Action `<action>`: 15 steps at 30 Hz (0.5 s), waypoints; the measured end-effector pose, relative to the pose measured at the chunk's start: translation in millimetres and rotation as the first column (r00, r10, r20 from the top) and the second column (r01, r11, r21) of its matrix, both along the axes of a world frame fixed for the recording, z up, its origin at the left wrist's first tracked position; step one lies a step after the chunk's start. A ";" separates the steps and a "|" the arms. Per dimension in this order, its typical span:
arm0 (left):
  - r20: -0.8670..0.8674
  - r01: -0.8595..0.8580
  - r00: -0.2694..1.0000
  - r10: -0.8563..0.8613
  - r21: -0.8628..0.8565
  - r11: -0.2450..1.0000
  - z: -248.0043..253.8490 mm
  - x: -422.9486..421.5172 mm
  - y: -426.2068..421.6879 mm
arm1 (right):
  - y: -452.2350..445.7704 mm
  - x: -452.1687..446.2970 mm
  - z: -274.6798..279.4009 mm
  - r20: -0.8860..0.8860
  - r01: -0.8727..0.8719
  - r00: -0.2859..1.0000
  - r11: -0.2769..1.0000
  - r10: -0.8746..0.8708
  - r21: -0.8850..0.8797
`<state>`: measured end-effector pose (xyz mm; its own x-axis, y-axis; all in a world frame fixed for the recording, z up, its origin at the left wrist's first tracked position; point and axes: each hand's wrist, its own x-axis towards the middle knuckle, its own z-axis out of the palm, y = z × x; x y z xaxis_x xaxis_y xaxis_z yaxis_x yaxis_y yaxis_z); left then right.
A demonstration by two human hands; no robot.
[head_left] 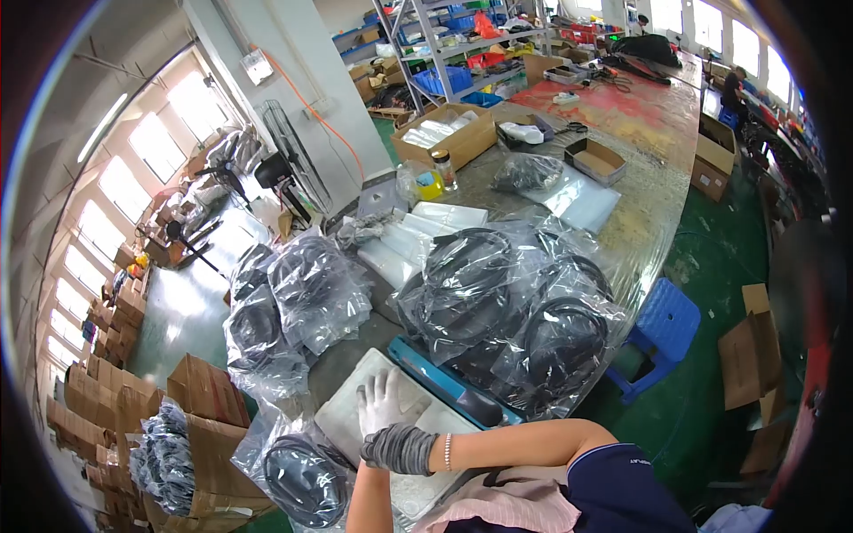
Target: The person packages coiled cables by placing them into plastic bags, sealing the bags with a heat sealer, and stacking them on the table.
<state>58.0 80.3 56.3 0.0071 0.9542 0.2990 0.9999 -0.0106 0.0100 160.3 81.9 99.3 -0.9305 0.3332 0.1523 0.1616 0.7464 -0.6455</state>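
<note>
My left hand [384, 404], in a white-faced work glove, has its fingers spread over a pale worn board [349, 395]. Across its wrist lies my right hand [395, 449], in a grey glove, its fingers curled round the cuff of the left glove; the fingertips are mostly hidden. Just beyond the hands is a long teal device [444, 377] with a dark handle, which looks like a bag sealer. Clear bags of coiled black hoses or cables [471, 280] are heaped behind it. Another bagged coil [306, 480] lies left of my forearm.
More bagged coils [315, 284] lie at the left table edge. Clear plastic sleeves [413, 240], a jar [442, 169] and a carton [480, 133] stand farther back. A blue stool [662, 324] is at right; an open carton [213, 444] of bagged goods is at left. People work far off.
</note>
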 end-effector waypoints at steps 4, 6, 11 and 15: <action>0.480 -0.097 0.858 0.180 -0.193 0.976 -36.3 -24.9 -8.6 | 57.9 81.2 -23.5 -0.148 0.115 0.981 0.991 -0.123 -0.063; 0.439 -0.278 0.824 0.359 -0.238 0.930 -17.5 -7.5 -33.8 | 109.0 140.9 -40.8 -0.211 0.397 0.917 0.826 -0.339 0.400; 0.481 -0.404 0.687 0.544 -0.369 0.837 -46.2 -1.5 -109.8 | 212.4 233.4 -176.5 0.165 0.196 0.309 -0.107 -0.937 -0.975; 0.540 -0.460 0.509 0.670 -0.487 0.742 -46.9 11.8 -138.1 | 310.9 270.8 -296.0 -0.181 0.478 0.296 0.310 -0.938 -0.822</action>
<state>69.7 -57.8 9.4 -0.6529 0.7128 -0.2561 0.5066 0.6623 0.5520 431.1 392.8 -196.7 0.0093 0.9997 -0.0231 -0.1292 -0.0217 -0.9914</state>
